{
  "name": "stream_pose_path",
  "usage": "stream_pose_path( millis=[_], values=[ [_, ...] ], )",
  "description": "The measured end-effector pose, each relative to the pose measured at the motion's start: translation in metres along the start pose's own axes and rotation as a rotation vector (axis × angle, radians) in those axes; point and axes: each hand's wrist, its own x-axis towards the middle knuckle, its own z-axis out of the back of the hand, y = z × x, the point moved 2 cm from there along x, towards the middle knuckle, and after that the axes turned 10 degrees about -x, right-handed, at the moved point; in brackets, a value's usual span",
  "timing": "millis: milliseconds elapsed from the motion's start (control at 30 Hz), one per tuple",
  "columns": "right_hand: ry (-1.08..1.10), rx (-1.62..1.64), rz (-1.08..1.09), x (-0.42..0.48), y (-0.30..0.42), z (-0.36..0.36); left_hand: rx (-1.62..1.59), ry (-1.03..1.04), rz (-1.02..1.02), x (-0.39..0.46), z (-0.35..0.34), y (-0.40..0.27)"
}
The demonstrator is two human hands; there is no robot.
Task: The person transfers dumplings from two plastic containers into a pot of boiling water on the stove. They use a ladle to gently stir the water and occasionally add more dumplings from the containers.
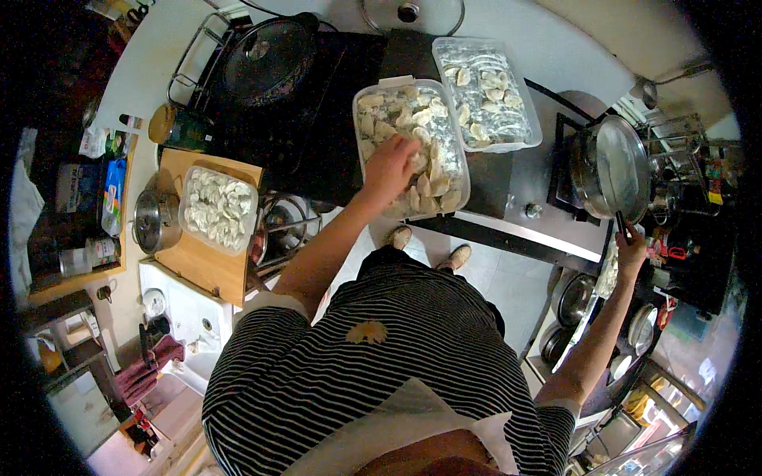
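Note:
My left hand [393,168] reaches down over a clear plastic container [462,196] of floured dumplings [437,178]. Its fingertips are among the dumplings, and whether they pinch one is hidden. A second plastic container [533,128], floured inside and with fewer dumplings [494,89], stands against its right side. My right hand [631,247] grips the black handle of a cooking utensil [620,221]. The utensil's shaft runs into a steel pot [580,169] of cloudy liquid on the stove at the right. Its lower end cannot be made out in the liquid.
Another tub [253,205] packed with dumplings sits on a wooden board [229,285] at left, beside a small steel pot [161,223]. A lidded dark pan [268,59] stands at the back left, near a jar [184,131]. A glass lid [411,21] leans behind.

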Motion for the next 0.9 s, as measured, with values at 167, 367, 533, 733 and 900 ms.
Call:
stream_pose_path(
  millis=[167, 367, 533, 733, 900],
  values=[
    [-0.157, 0.486, -0.104, -0.025, 0.004, 0.000, 0.179, -0.121, 0.017, 0.064, 0.027, 0.034],
    [-0.277, 0.512, -0.181, -0.059, 0.032, 0.021, 0.625, 0.133, -0.105, 0.097, 0.023, 0.083],
    [-0.319, 0.536, -0.307, -0.089, 0.057, 0.027, 0.594, 0.184, -0.088, 0.100, 0.027, 0.075],
    [-0.264, 0.625, -0.276, -0.105, 0.032, 0.032, -1.169, 0.061, 0.314, 0.128, 0.010, 0.017],
    [-0.298, 0.612, -0.281, -0.108, 0.037, 0.042, -1.448, 0.326, 0.149, 0.161, -0.054, -0.079]
  ],
)
